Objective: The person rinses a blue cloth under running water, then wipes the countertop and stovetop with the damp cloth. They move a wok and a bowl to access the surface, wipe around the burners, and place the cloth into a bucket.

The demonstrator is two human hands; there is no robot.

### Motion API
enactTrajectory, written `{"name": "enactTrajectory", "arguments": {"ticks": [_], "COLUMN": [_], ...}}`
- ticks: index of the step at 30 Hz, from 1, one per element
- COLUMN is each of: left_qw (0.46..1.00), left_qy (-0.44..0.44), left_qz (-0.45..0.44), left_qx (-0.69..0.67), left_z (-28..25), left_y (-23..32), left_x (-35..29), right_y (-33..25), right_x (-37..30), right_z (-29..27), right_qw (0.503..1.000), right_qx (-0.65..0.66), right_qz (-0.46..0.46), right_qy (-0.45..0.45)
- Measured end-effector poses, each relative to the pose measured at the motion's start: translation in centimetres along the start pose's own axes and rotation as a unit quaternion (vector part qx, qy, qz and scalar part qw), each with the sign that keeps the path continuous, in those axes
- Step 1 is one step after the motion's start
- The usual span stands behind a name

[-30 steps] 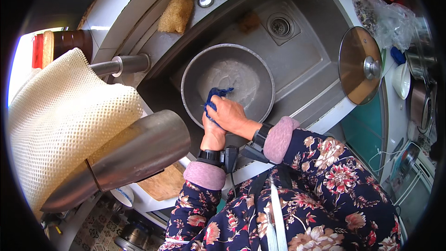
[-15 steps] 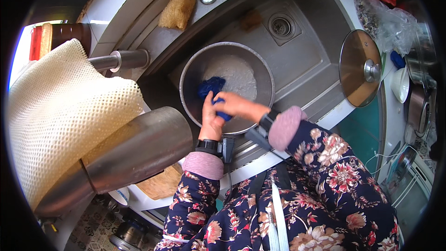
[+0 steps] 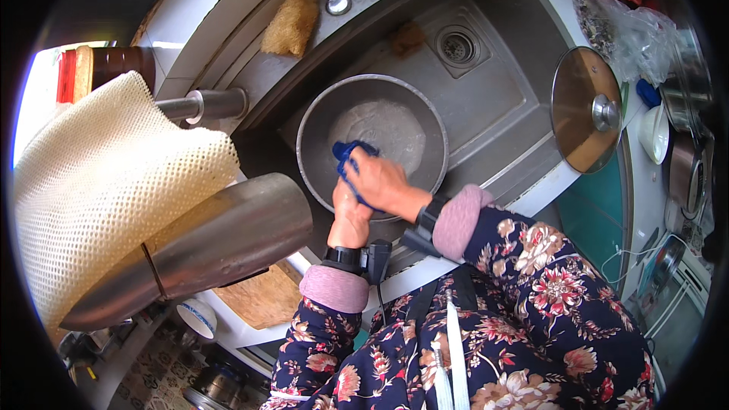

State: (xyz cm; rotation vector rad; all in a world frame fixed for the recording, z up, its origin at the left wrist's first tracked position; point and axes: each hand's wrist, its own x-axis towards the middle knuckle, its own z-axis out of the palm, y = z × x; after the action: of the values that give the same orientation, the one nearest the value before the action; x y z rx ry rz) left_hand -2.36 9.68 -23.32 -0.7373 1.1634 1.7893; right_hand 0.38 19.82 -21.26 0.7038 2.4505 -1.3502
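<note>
Over a round metal pot [image 3: 312,125] in the sink, both my hands are closed together on a wet blue cloth [image 3: 346,150]. My right hand [image 3: 379,181] lies across the top of it, fingers curled around the bunched fabric. Beneath and beside it, my left hand [image 3: 350,209] grips the lower part, its fingers mostly hidden by the right hand. A loose end of the cloth sticks out past my fingers. Cloudy water [image 3: 395,137] fills the bottom of the pot.
The steel sink [image 3: 501,91] has a drain [image 3: 458,46] and a brown scrap [image 3: 408,38]. A yellow mesh sponge [image 3: 291,23] lies on the back ledge. A glass lid [image 3: 581,133] leans at the right edge. At left, a cream perforated mat [image 3: 121,167] hangs over a metal faucet-side cylinder [image 3: 228,235].
The blue cloth has come up out of the water and is bunched between my hands. My right hand has moved slightly, closing over it.
</note>
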Motion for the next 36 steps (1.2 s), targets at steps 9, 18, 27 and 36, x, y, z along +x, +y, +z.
{"name": "enactTrajectory", "arguments": {"ticks": [9, 18, 27, 36], "left_qw": [0.980, 1.000, 0.977, 0.995], "left_qy": [0.152, -0.016, -0.140, -0.074], "left_qz": [-0.119, -0.008, 0.117, 0.031], "left_qx": [-0.051, 0.015, 0.107, 0.059], "left_z": [-3.7, -0.1, 3.2, 4.8], "left_y": [-0.5, 0.8, 1.1, 1.6], "left_x": [2.9, -0.8, -3.8, -5.1], "right_y": [10.3, -1.0, -2.3, -1.6], "right_x": [6.5, 0.8, -0.5, -2.0], "right_z": [1.4, -1.7, -3.8, -3.2], "right_qw": [0.992, 0.994, 0.995, 0.994], "right_qx": [-0.027, 0.092, 0.068, 0.026], "right_qz": [0.109, -0.026, -0.067, -0.104], "right_qy": [0.065, -0.049, 0.041, 0.016]}}
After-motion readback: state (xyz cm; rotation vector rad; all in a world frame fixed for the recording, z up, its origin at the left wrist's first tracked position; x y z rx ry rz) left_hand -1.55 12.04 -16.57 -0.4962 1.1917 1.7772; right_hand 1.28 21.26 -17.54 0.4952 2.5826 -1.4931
